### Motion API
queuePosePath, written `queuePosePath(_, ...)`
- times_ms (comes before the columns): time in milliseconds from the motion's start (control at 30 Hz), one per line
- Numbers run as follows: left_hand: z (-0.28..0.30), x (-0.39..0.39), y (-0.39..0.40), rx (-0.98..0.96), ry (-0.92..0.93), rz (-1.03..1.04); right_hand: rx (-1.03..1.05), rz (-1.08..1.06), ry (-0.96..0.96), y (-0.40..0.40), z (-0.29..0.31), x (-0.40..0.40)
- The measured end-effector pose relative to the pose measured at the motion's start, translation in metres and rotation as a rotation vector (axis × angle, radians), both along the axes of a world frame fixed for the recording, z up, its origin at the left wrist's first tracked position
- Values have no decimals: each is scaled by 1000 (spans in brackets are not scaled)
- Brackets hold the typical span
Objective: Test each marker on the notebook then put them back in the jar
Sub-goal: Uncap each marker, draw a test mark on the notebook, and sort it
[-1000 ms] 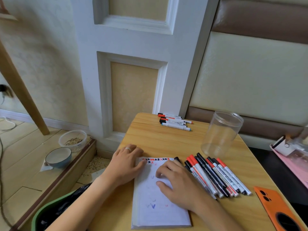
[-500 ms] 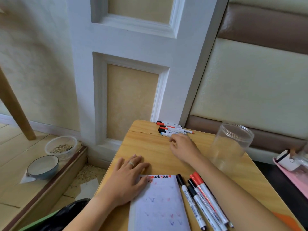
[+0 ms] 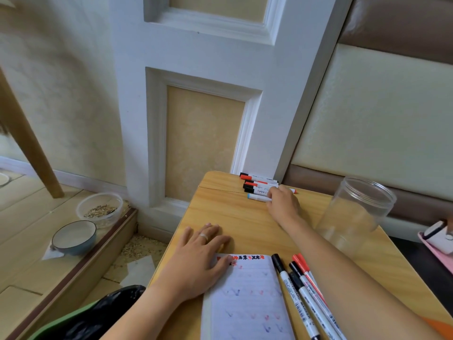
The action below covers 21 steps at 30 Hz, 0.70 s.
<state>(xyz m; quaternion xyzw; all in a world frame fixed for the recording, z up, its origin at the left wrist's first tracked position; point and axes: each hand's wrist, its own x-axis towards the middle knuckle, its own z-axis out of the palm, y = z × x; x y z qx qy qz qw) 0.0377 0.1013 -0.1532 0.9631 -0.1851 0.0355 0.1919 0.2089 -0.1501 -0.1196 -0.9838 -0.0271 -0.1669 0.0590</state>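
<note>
We see the right hand [image 3: 284, 204] at the far marker pile, fingertips apparently pinching the blue-capped marker [image 3: 257, 198]; left hand [image 3: 196, 261] flat, fingers spread, on the notebook [image 3: 247, 303] corner. The jar [image 3: 355, 217] stands just right of the reaching fingers.

Wood-grain tan table [image 3: 220, 212], lined white notebook [image 3: 247, 298] marked with blue and red ticks, white markers [image 3: 259, 186] capped in black, red and blue at far edge, clear jar [image 3: 355, 217], blue-rimmed bowl [image 3: 73, 238] on left
</note>
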Motion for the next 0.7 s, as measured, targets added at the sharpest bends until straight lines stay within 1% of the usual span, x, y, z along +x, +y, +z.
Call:
queuePosePath(100,-1,0,0,-6,2,-6,-29,38,-15,0,1,-3)
queuePosePath(233,0,-1,1,-38,-16,-5,-65,122,35,5,8,-17)
queuePosePath(333,2,-3,1,-68,-50,11,-70,206,-21,13,16,-40)
queuePosePath(433,9,-9,0,-64,-83,33,-29,302,-96,28,26,-76)
queuePosePath(567,12,-22,-2,-49,-113,84,13,354,-84,43,30,-143)
queuePosePath(633,9,-34,-5,-75,-102,118,31,350,-65,46,25,-176)
queuePosePath(700,4,-46,-7,-143,-140,162,41,348,-65,47,18,-204)
